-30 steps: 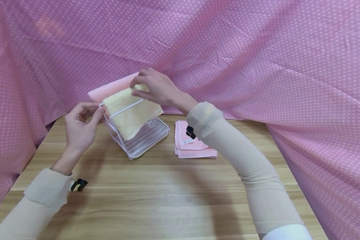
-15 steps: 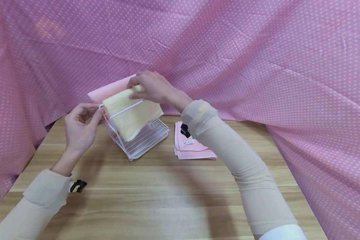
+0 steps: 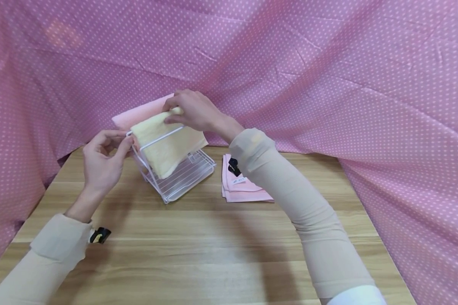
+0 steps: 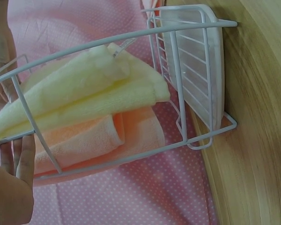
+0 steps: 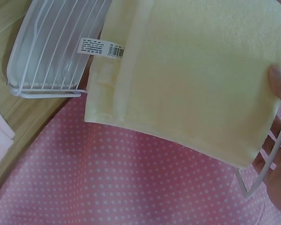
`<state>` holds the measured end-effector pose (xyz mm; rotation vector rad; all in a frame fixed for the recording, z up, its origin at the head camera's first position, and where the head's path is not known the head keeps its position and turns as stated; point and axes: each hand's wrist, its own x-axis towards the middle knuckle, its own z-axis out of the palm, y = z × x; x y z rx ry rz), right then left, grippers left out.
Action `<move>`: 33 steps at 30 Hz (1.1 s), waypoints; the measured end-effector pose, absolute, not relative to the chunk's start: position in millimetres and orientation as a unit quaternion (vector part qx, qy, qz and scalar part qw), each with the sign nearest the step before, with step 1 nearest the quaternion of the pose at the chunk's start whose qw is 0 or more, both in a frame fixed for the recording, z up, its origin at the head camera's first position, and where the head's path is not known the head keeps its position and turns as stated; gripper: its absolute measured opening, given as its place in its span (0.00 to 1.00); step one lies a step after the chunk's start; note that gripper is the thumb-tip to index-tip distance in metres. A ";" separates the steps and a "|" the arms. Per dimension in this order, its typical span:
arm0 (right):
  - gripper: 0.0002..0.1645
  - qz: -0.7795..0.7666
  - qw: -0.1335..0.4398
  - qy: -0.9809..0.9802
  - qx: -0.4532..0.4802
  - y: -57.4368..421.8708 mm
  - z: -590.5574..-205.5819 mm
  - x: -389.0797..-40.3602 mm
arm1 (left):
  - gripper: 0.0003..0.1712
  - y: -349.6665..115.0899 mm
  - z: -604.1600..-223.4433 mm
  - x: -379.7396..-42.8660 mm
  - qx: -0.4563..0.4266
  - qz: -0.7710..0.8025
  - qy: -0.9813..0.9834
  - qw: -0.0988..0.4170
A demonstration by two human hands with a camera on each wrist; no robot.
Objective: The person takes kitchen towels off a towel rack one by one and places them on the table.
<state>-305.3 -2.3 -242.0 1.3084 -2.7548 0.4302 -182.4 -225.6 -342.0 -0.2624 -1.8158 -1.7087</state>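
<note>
A white wire rack [image 3: 191, 171] with a slatted base stands on the table, towels draped over its upper bars. My left hand [image 3: 104, 163] pinches the frame's upper left corner between thumb and fingers. Over the nearer bar hangs a pale yellow towel [image 3: 164, 156]; behind it a pink towel [image 3: 143, 114] covers the farther bar, looking peach in the left wrist view. With thumb in front and fingers behind, my right hand [image 3: 198, 110] pinches the yellow towel's top edge near its right end. In the right wrist view, a printed label [image 5: 100, 48] sticks out from the yellow towel's lower side.
A folded pink towel [image 3: 248, 195] with a small white tag lies right of the rack, partly under my right forearm in the head view. A dotted pink curtain [image 3: 309, 84] hangs behind and beside the wooden table [image 3: 198, 245].
My right hand has shifted slightly left along the yellow towel's top edge, its forearm following. The left hand and the rack look unchanged.
</note>
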 end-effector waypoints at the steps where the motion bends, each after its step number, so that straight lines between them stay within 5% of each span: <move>1: 0.21 0.140 0.033 -0.893 0.426 -2.1 -242.5 -305.4 | 0.09 -225.7 -341.9 -182.6 -0.099 -0.649 -0.688 0.311; 25: 0.21 0.167 0.093 -0.875 0.445 5.0 -248.6 -306.7 | 0.06 -227.3 -340.7 -185.0 -0.100 -0.648 -0.692 0.302; 33: 0.21 0.164 0.100 -0.877 0.441 9.2 -245.8 -307.1 | 0.13 -226.0 -340.1 -184.1 -0.084 -0.634 -0.703 0.310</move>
